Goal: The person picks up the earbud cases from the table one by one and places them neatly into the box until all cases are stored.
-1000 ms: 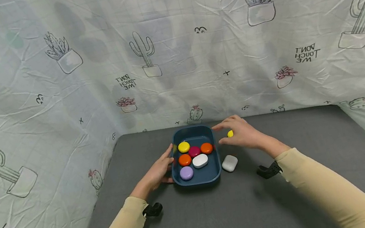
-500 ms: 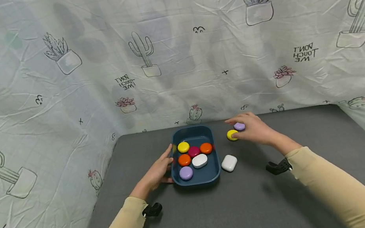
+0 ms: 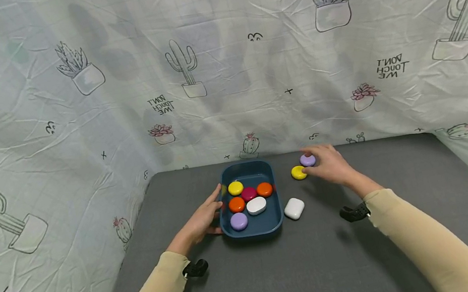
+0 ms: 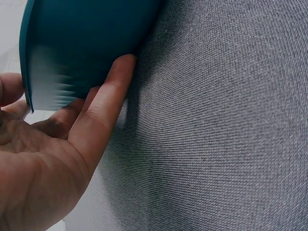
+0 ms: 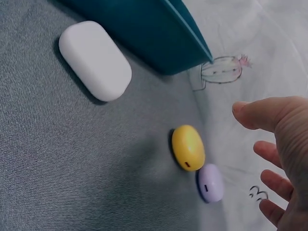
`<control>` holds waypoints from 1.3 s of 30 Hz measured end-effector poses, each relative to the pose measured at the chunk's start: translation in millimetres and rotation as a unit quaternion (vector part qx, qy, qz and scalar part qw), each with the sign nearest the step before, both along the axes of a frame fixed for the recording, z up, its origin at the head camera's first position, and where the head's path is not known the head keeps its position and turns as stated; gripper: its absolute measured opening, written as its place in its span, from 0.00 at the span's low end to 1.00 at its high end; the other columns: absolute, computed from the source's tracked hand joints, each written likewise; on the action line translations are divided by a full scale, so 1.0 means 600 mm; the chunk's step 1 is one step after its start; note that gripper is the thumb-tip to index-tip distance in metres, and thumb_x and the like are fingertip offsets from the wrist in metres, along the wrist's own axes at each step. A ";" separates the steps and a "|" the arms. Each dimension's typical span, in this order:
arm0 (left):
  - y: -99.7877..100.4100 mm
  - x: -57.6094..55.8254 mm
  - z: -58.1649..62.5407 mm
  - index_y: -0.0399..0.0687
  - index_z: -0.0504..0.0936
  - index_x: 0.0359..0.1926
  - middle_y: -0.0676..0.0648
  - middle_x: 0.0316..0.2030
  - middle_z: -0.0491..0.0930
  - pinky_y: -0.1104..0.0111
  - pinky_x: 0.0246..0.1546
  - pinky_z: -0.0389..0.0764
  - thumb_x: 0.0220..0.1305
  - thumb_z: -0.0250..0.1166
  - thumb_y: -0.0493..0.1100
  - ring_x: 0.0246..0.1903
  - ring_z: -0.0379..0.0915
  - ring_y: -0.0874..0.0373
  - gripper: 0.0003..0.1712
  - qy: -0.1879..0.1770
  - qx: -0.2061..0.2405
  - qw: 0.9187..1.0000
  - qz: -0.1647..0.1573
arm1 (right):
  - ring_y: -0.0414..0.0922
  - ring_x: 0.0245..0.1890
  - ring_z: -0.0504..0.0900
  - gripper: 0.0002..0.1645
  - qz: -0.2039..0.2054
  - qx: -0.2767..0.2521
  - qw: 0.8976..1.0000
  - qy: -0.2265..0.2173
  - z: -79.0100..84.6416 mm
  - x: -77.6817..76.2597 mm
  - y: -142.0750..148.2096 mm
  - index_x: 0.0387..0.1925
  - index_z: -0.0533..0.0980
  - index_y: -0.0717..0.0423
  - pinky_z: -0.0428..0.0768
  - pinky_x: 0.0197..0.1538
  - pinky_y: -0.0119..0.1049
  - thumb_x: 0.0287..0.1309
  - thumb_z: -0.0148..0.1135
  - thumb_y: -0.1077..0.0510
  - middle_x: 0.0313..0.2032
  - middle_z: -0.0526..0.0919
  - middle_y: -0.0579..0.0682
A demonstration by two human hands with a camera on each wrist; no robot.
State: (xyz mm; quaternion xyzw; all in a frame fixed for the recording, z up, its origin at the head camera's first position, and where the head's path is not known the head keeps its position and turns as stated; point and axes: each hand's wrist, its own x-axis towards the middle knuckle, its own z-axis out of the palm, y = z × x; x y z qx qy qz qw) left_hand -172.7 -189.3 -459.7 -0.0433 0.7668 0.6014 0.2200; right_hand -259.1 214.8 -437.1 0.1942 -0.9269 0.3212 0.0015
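A dark blue rectangular bin [image 3: 247, 172] stands on the table with several smooth rounded cases inside: yellow, crimson, orange, white and lilac. My left hand [image 3: 203, 219] touches the bin's left side. Seen from the left wrist, its fairly straight fingers [image 4: 98, 113] lie against the bin's wall, low down near the cloth. My right hand [image 3: 328, 166] is above a lilac case [image 3: 308, 160] and a yellow case [image 3: 298, 172], thumb and fingers apart, holding nothing. In the right wrist view these two cases each show a small dark slot, and the fingers stay apart from them.
A white rounded case [image 3: 294, 208] lies just right of the bin. Grey cloth [image 3: 265, 284] covers the table. Behind and to the sides hangs a white curtain [image 3: 221, 66] printed with cacti, close to the table's far edge.
My right hand has moved right, from beside the bin to over the lilac and yellow cases, which now show more fully. My left hand and the bin have stayed put.
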 end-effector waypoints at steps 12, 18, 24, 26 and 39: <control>0.000 -0.001 0.003 0.83 0.47 0.80 0.42 0.81 0.42 0.52 0.38 0.86 0.80 0.46 0.49 0.71 0.57 0.32 0.35 -0.003 0.001 1.000 0.001 | 0.64 0.58 0.68 0.41 -0.026 -0.002 0.999 -0.033 -0.041 -0.016 -0.006 0.73 0.69 0.56 0.62 0.58 0.67 0.62 0.71 0.49 0.60 0.78 0.62; 0.002 0.000 0.006 0.82 0.46 0.80 0.42 0.81 0.41 0.51 0.39 0.86 0.81 0.45 0.49 0.71 0.58 0.32 0.35 -0.005 -0.001 1.000 0.002 | 0.64 0.58 0.68 0.40 -0.029 -0.010 0.999 -0.040 -0.050 -0.017 -0.011 0.72 0.70 0.56 0.62 0.58 0.67 0.62 0.72 0.49 0.58 0.79 0.62; 0.002 0.001 0.006 0.81 0.47 0.80 0.41 0.81 0.42 0.51 0.40 0.86 0.81 0.45 0.49 0.70 0.58 0.32 0.35 -0.002 -0.002 1.000 0.003 | 0.65 0.58 0.69 0.40 -0.038 0.001 0.998 -0.045 -0.062 -0.018 -0.013 0.71 0.71 0.57 0.61 0.59 0.68 0.62 0.72 0.47 0.58 0.80 0.62; 0.002 0.002 0.006 0.81 0.47 0.80 0.41 0.81 0.43 0.51 0.40 0.86 0.81 0.46 0.49 0.70 0.59 0.32 0.35 -0.002 -0.003 1.000 0.004 | 0.65 0.58 0.70 0.40 -0.040 0.007 0.998 -0.050 -0.065 -0.018 -0.015 0.70 0.72 0.58 0.61 0.60 0.68 0.61 0.72 0.47 0.58 0.80 0.62; 0.002 0.003 0.006 0.80 0.47 0.81 0.40 0.80 0.44 0.49 0.41 0.85 0.81 0.45 0.49 0.70 0.59 0.32 0.35 -0.001 0.002 1.000 0.003 | 0.62 0.50 0.75 0.37 -0.050 0.042 0.997 -0.033 -0.070 -0.014 -0.034 0.66 0.77 0.58 0.68 0.49 0.60 0.59 0.73 0.46 0.55 0.83 0.60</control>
